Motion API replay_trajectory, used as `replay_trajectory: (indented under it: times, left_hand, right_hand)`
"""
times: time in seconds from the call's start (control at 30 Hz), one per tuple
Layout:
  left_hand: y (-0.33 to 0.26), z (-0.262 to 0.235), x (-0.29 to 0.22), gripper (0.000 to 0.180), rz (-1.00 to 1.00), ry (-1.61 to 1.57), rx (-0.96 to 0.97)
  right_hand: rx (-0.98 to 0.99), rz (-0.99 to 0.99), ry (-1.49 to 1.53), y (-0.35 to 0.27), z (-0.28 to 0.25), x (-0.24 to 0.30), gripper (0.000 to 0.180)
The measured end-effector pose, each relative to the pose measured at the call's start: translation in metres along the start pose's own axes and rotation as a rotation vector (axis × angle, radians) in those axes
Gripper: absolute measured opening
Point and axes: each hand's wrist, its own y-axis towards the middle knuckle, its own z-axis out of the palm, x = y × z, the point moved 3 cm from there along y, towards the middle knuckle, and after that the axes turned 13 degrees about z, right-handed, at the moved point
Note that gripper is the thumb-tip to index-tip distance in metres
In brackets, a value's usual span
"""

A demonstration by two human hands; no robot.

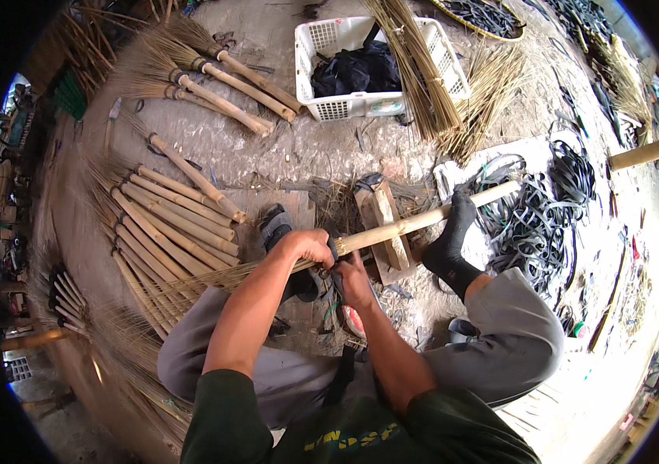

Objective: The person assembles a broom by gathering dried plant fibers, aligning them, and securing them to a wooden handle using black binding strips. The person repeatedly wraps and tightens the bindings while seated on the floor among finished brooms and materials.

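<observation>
A stick broom with a pale bamboo handle (406, 226) lies slantwise in front of me, its thin bristles (225, 276) spreading to the left. My left hand (315, 247) is closed around it where bristles and handle meet. Just below that joint, my right hand (355, 280) is closed, its fingertips pinched at a black rubber strip (333, 248) that shows between the hands. Most of the strip is hidden by the fingers. My right foot in a black sock (451, 243) presses against the handle, which passes over a wooden block (393, 259).
Several brooms (167, 216) lie in a row at the left, more brooms (236, 81) farther back. A white plastic basket (337, 108) holds black material; a stick bundle (422, 77) leans over it. Tangled black rubber strips (530, 232) lie at the right, beyond my foot.
</observation>
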Motion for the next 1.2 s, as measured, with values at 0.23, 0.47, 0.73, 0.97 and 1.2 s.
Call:
replay_trajectory:
  times: [0.23, 0.47, 0.73, 0.97, 1.2]
  left_hand:
    - [-0.011, 0.005, -0.004, 0.024, 0.013, -0.081, -0.104]
    - [-0.031, 0.02, -0.023, 0.033, 0.021, 0.437, -0.532]
    - [-0.033, 0.035, -0.024, 0.051, -0.024, 0.586, -0.695]
    - [-0.044, 0.032, -0.015, 0.075, 0.16, 0.329, -0.747]
    - [-0.043, 0.029, -0.019, 0.065, 0.139, 0.346, -0.645]
  right_hand:
    - [0.103, 0.294, -0.248, -0.011, -0.014, 0.019, 0.028]
    - [0.197, 0.482, -0.225, -0.074, -0.005, 0.084, 0.035]
    - [0.308, -0.159, -0.478, 0.04, 0.045, 0.169, 0.034]
    - [0.753, -0.437, -1.884, 0.185, 0.057, 0.058, 0.028]
    - [-0.063, -0.212, -0.093, 0.085, 0.026, 0.135, 0.032]
